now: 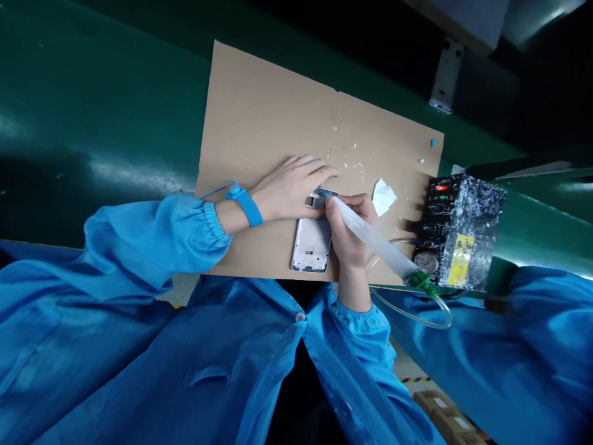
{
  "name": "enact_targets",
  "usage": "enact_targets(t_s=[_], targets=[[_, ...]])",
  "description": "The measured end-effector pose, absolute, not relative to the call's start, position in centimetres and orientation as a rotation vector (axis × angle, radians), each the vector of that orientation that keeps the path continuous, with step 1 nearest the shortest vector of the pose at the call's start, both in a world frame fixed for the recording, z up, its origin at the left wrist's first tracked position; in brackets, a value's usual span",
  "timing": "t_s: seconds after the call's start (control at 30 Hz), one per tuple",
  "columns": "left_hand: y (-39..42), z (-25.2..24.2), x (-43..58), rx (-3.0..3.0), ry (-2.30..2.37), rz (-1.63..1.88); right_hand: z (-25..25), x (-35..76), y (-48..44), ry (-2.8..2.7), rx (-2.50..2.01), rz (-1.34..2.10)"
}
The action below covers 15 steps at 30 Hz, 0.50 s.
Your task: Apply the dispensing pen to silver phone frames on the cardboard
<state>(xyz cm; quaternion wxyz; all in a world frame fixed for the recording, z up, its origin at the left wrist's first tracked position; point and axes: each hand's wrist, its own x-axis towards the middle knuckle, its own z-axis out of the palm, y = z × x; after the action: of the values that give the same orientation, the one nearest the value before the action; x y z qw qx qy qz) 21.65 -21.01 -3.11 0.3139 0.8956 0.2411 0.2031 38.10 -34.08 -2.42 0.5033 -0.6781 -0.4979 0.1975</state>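
A metal phone frame (312, 244) lies on a cardboard sheet, its lower part uncovered and its upper part partly hidden by my hands. My left hand (296, 185) holds it down, thumb across the frame and the other fingers stretched past its far edge. A blue wrist strap (249, 207) circles my left wrist. In my right hand (349, 232) is a translucent dispensing syringe (377, 244), slanted with its narrow end toward the upper part of the frame. The tip itself is hidden by my fingers. A green cap (420, 281) with a clear hose (447, 315) closes its back end.
The cardboard sheet (250, 111) covers part of the green bench (115, 86). White bits and a torn white scrap (383, 196) lie on it. At right stands a smeared black control box (458, 232) with a gauge. Another person's blue sleeve (546, 321) is beyond it.
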Motion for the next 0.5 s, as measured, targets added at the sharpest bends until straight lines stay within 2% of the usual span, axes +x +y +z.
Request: enact_targets(t_s=[0.5], targets=[[-21.06, -2.79, 21.61, 2.397, 0.64, 0.524, -2.83, 38.32, -34.21, -1.192, -1.585, 0.458]])
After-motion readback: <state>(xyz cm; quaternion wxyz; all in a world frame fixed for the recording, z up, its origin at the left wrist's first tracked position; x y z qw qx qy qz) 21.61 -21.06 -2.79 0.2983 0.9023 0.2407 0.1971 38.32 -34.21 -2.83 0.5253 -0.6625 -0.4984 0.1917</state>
